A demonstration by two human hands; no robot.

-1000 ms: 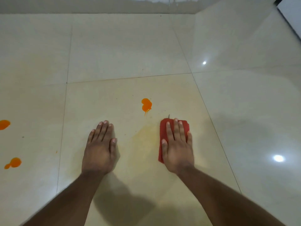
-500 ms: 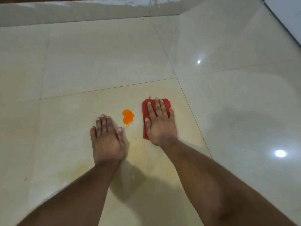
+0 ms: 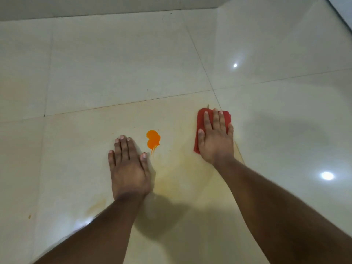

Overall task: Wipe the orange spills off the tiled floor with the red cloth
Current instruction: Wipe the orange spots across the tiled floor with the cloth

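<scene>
The red cloth (image 3: 200, 126) lay folded into an oblong under the right hand (image 3: 216, 138), its long axis running along the fingers, away from the person, and leaning slightly to the right at its far end. That hand pressed it flat to the tiled floor (image 3: 118, 69), fingers straight and close together, thumb out to the left over the cloth's left edge; cloth showed past the fingertips and along the left side of the palm. The left hand (image 3: 128, 166) rested palm-down on the bare tile, fingers straight and together, thumb alongside. An orange spill (image 3: 153, 140) sat just beyond and to the right of the left thumb, between the two hands and apart from the cloth, its drip trailing back toward the person. A faint yellowish smear (image 3: 179, 168) spread over the tile between the wrists.
</scene>
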